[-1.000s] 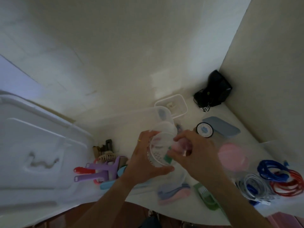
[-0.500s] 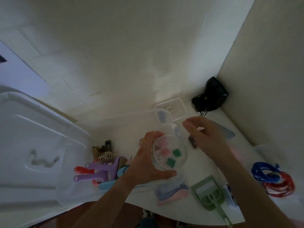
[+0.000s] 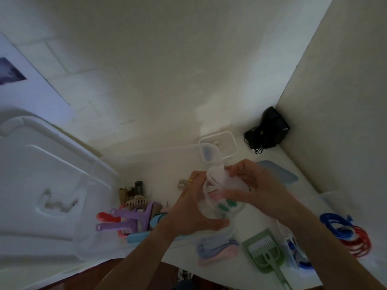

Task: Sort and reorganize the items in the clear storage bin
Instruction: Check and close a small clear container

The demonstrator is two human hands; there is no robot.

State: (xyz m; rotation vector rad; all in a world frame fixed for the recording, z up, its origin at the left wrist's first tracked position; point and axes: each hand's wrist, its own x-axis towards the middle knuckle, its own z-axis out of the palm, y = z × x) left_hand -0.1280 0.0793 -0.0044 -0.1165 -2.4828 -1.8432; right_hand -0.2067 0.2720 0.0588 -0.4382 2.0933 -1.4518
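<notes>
A: What is the left hand (image 3: 191,208) doing?

B: Its grip is curled round a small clear jar (image 3: 222,203), holding it up over the white worktop (image 3: 209,261). Pink and green bits show through the jar's wall.

A: And the right hand (image 3: 254,185)?

B: Its fingers pinch a clear round lid (image 3: 225,178) that sits tilted at the jar's mouth, touching the rim.

A: Where is the clear storage bin (image 3: 134,162)?

B: Right behind the hands, on the worktop. Inside, at its left, lie purple tools (image 3: 127,219), a beige hair claw (image 3: 136,203) and a red handle (image 3: 104,217).

A: Anything outside it?

B: A green scoop (image 3: 265,253) and a pastel stack (image 3: 217,249) lie near the front edge, red and blue cable coils (image 3: 345,234) at the right, and a black device (image 3: 270,128) in the far corner. The big white lid (image 3: 37,185) stands at the left.
</notes>
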